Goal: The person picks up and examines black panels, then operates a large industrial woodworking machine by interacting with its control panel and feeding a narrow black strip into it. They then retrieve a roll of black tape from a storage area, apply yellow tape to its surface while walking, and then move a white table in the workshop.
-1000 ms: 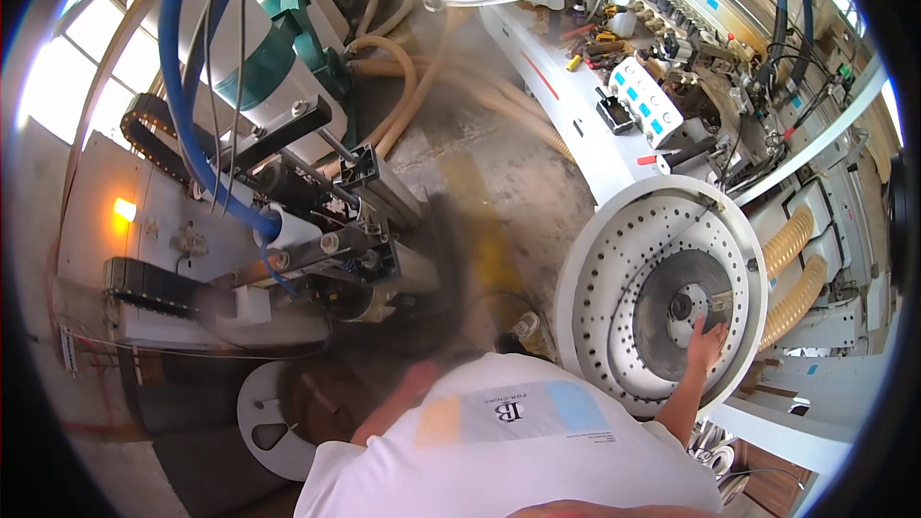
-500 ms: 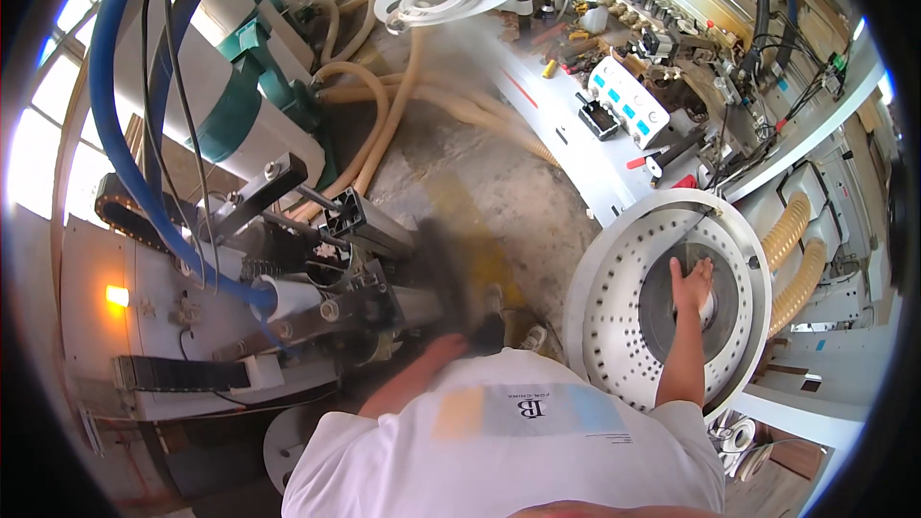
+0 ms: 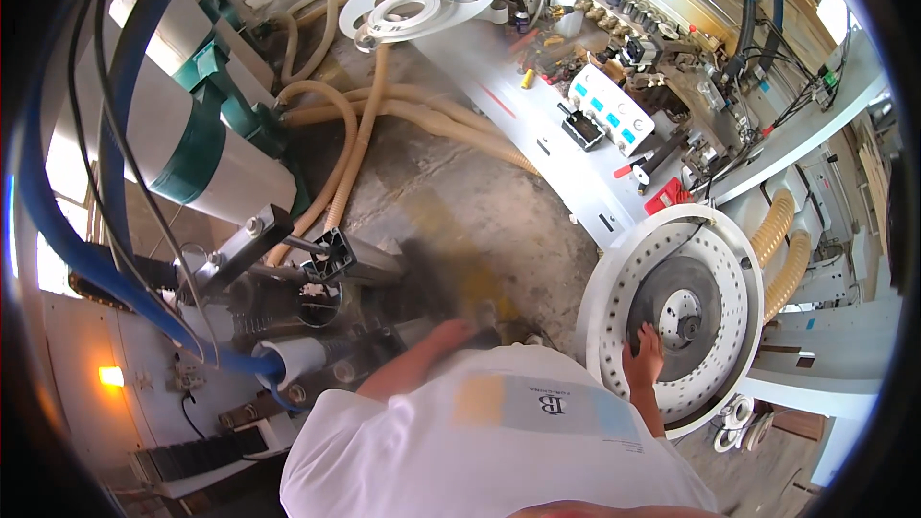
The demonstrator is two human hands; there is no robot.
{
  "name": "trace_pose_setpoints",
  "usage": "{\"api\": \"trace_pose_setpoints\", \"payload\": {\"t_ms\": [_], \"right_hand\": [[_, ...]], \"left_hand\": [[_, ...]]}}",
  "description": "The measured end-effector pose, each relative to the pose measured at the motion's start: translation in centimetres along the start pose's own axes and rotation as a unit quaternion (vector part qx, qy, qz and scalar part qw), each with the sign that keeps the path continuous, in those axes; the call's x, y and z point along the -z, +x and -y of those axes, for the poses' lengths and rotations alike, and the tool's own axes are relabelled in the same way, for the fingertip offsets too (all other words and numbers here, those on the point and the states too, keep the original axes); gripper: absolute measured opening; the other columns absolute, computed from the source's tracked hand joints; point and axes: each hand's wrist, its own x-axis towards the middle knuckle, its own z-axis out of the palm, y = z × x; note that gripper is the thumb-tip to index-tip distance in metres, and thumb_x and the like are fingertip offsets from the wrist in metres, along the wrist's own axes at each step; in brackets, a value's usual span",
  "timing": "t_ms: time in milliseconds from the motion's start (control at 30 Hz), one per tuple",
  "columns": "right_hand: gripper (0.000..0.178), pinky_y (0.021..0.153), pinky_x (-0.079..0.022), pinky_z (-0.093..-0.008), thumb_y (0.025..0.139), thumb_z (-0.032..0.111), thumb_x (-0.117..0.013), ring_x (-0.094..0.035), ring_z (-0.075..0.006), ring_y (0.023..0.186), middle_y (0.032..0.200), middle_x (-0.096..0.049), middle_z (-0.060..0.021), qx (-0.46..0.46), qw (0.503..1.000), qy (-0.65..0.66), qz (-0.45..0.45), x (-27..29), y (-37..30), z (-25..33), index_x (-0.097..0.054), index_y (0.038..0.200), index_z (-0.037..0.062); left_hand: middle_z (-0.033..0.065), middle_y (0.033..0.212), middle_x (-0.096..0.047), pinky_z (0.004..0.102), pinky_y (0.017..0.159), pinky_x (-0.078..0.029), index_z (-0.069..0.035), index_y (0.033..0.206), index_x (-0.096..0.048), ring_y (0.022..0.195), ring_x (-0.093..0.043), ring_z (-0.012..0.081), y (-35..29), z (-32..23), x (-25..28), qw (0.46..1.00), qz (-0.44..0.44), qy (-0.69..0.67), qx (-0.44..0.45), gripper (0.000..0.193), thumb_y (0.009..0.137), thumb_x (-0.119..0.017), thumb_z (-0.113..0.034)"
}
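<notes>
The dark disc [image 3: 662, 293] sits in the perforated white bowl [image 3: 597, 326], near right, the right hand [image 3: 646, 357] at its left edge, fingers slightly apart, the left hand's [image 3: 451, 334] unreadable, work done or left unclear.

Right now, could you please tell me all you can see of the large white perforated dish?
The white dish is round, with a smooth raised rim, and looks like metal. Rows of small dark holes surround a dark grey disc with a paler hub. It faces the viewer at the picture's right, beside ribbed tan hoses. The right hand is at the disc's lower left edge; contact is unclear.
</notes>
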Motion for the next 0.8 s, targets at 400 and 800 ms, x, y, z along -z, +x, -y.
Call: {"api": "trace_pose_setpoints", "payload": {"t_ms": [400,800], "right_hand": [[0.05,0.097,-0.045,-0.0474,0.065,0.028,-0.086,-0.058,-0.033,0.109,0.111,-0.062,-0.0066,-0.166,0.971,-0.159,-0.066,1.4,-1.1,4.1,-0.062,0.106,0.0117],[0.062,0.109,-0.043,-0.0473,0.073,0.037,-0.081,-0.053,-0.0347,0.131,0.147,-0.056,-0.0112,-0.322,0.929,-0.161,-0.088,0.1,5.1,2.5,-0.062,0.125,0.0089]], "left_hand": [[0.0172,0.112,-0.073,0.0454,0.093,-0.054,-0.009,0.111,-0.073,0.106,-0.069,0.0368,4.3,-1.5,9.0,0.992,0.115,0.029,0.035,0.038,0.094,-0.06,-0.04],[0.0165,0.121,-0.071,0.0429,0.1,-0.051,-0.01,0.123,-0.07,0.114,-0.066,0.0351,4.3,2.8,6.7,0.995,0.092,0.02,0.023,0.041,0.097,-0.061,-0.04]]}}
